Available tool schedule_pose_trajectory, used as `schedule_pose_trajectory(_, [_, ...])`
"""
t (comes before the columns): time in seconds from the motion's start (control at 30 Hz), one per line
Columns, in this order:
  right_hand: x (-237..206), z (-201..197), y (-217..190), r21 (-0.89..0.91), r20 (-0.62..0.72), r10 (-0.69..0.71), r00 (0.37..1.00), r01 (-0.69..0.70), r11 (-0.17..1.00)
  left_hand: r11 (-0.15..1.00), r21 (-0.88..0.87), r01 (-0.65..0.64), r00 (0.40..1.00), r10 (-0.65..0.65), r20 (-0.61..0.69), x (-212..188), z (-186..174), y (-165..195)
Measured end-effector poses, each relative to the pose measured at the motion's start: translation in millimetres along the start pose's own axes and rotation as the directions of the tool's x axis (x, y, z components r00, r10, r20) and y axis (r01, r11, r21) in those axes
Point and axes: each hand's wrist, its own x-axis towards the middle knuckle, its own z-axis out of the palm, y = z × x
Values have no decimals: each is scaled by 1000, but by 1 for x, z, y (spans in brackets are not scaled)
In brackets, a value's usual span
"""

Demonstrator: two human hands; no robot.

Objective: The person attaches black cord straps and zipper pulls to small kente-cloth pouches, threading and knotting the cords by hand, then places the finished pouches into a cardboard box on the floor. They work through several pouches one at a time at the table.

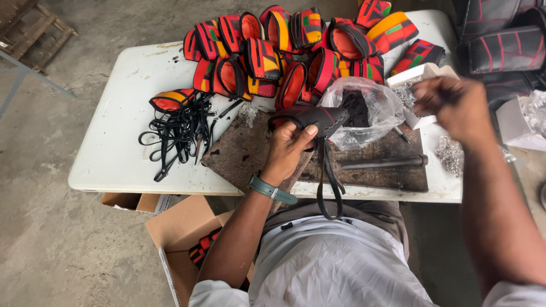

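My left hand (288, 149) grips a dark leather pouch (319, 118) with red stitching, held over a worn wooden board (244, 149). Its black strap (329, 182) hangs down past the table's front edge toward my lap. My right hand (452, 102) is blurred above a small white box (418, 77) of shiny metal bits at the right, fingers bunched; whether it holds anything I cannot tell. A clear plastic bag (369, 108) lies between the two hands.
A white table (122, 148) carries a heap of red, orange and black pouches (296, 51), a tangle of black straps (179, 133), a metal rod (387, 163) and loose metal pieces (450, 154). Open cardboard boxes (182, 227) stand on the floor below.
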Motion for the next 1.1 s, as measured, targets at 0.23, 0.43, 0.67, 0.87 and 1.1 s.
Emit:
schedule_pose_trajectory(0.23, [-99,112,-18,306,416,465,781,-602,737,987,-32,-159,984,161,70,-15,15,-11])
schedule_pose_trajectory(0.43, [-92,126,-18,382,331,433,839,-538,751,991,12,-135,989,134,62,-16,13,-15])
schedule_pose_trajectory(0.67, [-99,130,-20,392,328,413,850,-520,758,993,-24,-112,992,113,46,-18,12,-21])
schedule_pose_trajectory(0.87, [-97,136,-21,369,324,420,848,-522,769,993,-69,-92,994,96,43,-17,8,-24])
schedule_pose_trajectory(1.1, [-93,130,-14,414,309,351,884,-458,787,987,-149,-59,994,71,81,-12,1,-35])
